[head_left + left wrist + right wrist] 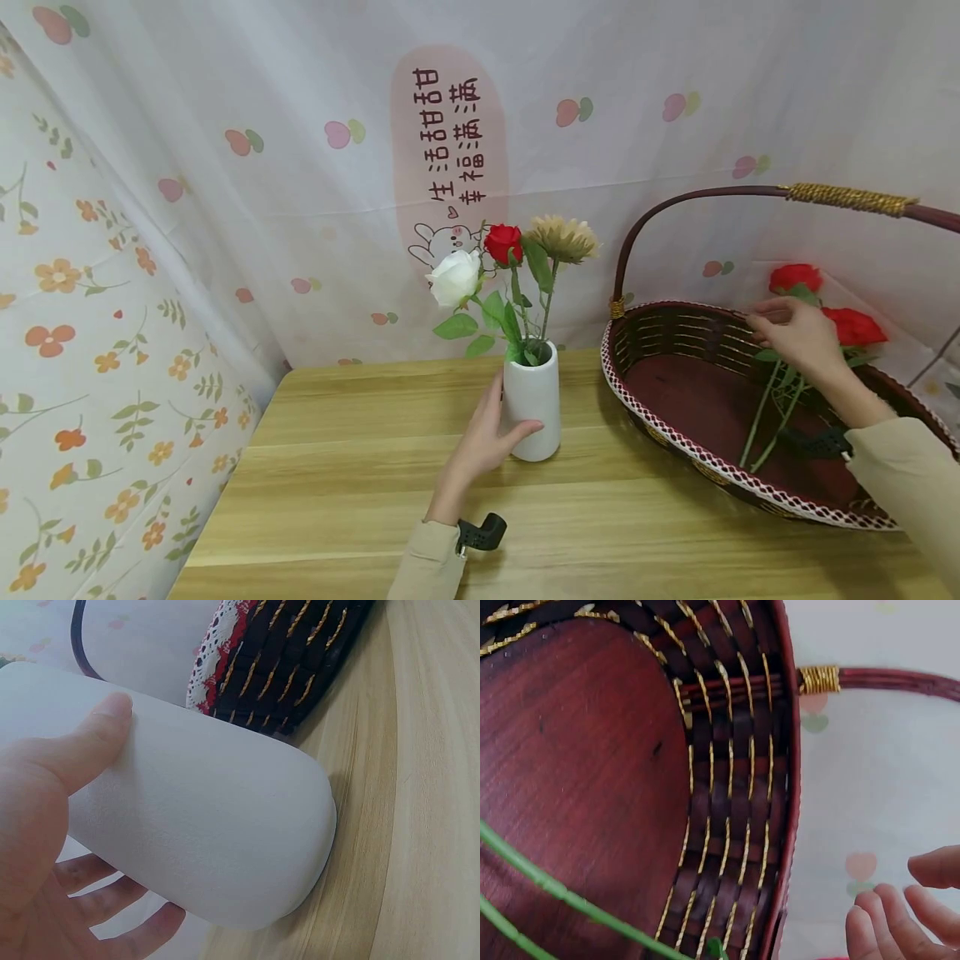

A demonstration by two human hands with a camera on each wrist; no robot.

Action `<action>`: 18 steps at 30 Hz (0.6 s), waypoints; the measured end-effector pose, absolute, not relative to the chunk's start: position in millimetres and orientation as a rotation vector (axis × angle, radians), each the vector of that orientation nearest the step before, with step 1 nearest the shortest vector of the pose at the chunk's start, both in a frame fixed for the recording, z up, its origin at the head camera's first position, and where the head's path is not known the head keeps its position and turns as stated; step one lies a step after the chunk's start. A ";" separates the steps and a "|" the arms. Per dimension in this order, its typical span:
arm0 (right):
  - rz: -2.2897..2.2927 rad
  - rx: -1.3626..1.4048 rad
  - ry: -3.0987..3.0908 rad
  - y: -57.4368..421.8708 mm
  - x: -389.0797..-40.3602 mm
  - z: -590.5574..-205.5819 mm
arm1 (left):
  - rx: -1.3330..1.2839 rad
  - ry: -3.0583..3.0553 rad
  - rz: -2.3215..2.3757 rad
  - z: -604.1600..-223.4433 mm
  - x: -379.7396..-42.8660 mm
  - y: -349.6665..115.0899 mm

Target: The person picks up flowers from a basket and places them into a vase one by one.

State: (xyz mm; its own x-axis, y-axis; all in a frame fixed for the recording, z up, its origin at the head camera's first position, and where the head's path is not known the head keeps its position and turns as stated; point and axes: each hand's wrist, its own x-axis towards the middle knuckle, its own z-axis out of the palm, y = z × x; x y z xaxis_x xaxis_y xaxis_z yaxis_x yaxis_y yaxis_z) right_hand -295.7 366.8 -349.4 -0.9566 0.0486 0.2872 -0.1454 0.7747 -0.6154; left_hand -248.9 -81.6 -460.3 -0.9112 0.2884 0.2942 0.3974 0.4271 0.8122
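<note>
A white vase (534, 404) stands upright on the wooden table, and my left hand (482, 437) holds its side. In the left wrist view the thumb (101, 739) lies across the vase and the other fingers go round its far side. The vase bears a white rose (455, 278), a red rose (504, 244) and a beige flower (564, 239). My right hand (806, 337) is over the back of the basket, beside two red flowers (853, 327) with green stems. In the right wrist view its fingers (885, 922) are loosely bent, with thumb apart and nothing between.
The dark woven basket (701, 462) with white lace trim sits right of the vase. Its tall handle (847, 198) arches over it. A patterned curtain (300, 167) hangs behind the table (360, 475), and a floral cloth (97, 350) covers the left side.
</note>
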 end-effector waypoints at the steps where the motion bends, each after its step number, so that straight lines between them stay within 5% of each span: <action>1: 0.971 0.055 -2.687 368.9 -295.4 -349.6 | -0.618 -2.560 -1.503 -460.3 -249.0 -81.5; 18: 0.923 -0.163 -2.760 395.3 -295.4 -362.5 | -0.624 -2.555 -1.503 -459.4 -248.0 -81.6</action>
State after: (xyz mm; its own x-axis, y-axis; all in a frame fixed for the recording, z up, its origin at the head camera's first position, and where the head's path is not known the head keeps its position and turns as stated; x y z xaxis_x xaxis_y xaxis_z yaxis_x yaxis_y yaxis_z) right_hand -295.4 395.3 -362.5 -0.9682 0.1760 0.1778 0.0336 0.7957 -0.6047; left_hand -248.0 -81.6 -459.4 -0.9090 0.2909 0.2986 0.4024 0.4247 0.8110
